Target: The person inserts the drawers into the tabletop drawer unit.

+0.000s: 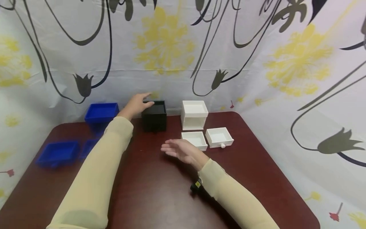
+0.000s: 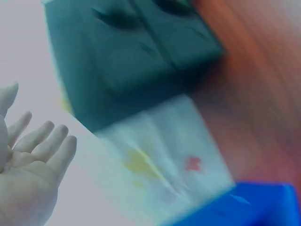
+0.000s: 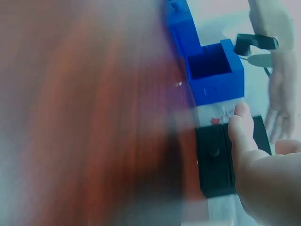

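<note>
My left hand [image 1: 136, 104] reaches over the table to the upper left side of a small black drawer box [image 1: 155, 122], fingers spread and holding nothing. In the left wrist view the same box [image 2: 127, 70] appears blurred, its two drawers pushed in and dark knobs on their fronts; the hand [image 2: 35, 165] is apart from it. My right hand [image 1: 184, 152] hovers above the table, fingers straight and nothing held. Just beyond it lies a white drawer [image 1: 195, 140], partly covered by the hand. The right wrist view shows the right hand [image 3: 268, 183] overlapping the black box.
Behind the drawers stands a white cabinet [image 1: 195, 116] with an open front. A second white drawer [image 1: 219, 136] with a knob sits right. On the left are a blue cabinet [image 1: 102, 112] and two blue drawers, one [image 1: 58, 152] nearer the edge. Patterned cloth [image 1: 171, 86] hangs around the table.
</note>
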The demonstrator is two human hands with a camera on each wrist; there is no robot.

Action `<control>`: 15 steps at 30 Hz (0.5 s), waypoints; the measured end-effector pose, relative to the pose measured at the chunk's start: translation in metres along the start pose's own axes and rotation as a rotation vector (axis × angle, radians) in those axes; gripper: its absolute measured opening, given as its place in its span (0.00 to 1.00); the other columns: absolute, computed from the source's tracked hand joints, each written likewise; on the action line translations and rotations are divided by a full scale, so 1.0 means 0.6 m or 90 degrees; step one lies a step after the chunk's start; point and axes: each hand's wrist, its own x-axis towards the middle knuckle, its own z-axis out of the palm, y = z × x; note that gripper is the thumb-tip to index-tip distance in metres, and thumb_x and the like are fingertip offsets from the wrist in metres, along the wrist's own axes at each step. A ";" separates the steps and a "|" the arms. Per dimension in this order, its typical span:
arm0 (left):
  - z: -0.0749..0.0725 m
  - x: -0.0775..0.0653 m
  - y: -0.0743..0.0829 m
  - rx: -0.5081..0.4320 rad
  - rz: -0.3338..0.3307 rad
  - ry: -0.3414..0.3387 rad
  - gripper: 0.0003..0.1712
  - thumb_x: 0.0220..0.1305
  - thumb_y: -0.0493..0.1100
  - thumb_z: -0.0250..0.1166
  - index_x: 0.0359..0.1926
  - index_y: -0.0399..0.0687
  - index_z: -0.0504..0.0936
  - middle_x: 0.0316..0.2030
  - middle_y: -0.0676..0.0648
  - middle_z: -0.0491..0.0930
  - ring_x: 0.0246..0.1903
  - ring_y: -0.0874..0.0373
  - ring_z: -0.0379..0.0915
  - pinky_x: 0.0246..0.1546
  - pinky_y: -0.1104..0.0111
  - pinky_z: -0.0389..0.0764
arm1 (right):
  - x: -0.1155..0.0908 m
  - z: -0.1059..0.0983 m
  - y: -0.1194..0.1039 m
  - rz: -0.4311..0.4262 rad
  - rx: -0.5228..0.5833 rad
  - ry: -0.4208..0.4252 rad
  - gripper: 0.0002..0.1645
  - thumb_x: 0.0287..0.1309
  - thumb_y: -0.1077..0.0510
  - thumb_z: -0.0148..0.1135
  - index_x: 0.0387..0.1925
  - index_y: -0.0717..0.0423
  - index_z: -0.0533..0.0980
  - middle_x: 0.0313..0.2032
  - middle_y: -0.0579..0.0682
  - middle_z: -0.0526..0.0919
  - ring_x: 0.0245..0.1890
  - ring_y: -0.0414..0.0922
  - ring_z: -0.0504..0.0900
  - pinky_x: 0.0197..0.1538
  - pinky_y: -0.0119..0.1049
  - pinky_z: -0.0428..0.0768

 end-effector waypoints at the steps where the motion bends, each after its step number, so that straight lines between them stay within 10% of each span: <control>1: 0.005 0.009 0.016 -0.010 0.016 0.007 0.36 0.76 0.53 0.60 0.78 0.47 0.61 0.73 0.36 0.63 0.71 0.39 0.61 0.68 0.44 0.64 | -0.011 -0.010 0.001 0.003 0.000 0.002 0.30 0.80 0.60 0.43 0.73 0.74 0.57 0.68 0.73 0.68 0.66 0.58 0.74 0.65 0.41 0.75; 8: 0.075 0.082 0.102 -0.036 0.161 0.022 0.32 0.74 0.47 0.64 0.72 0.38 0.70 0.69 0.37 0.71 0.68 0.42 0.68 0.69 0.51 0.66 | -0.075 -0.060 0.016 -0.008 0.002 0.022 0.27 0.77 0.62 0.46 0.69 0.76 0.62 0.64 0.73 0.72 0.57 0.54 0.82 0.62 0.41 0.78; 15: 0.152 0.129 0.131 0.001 0.153 -0.011 0.37 0.70 0.53 0.67 0.72 0.39 0.70 0.70 0.37 0.68 0.70 0.41 0.63 0.71 0.51 0.62 | -0.127 -0.100 0.045 0.001 -0.015 0.020 0.25 0.77 0.64 0.46 0.66 0.79 0.63 0.54 0.66 0.82 0.50 0.50 0.86 0.58 0.41 0.81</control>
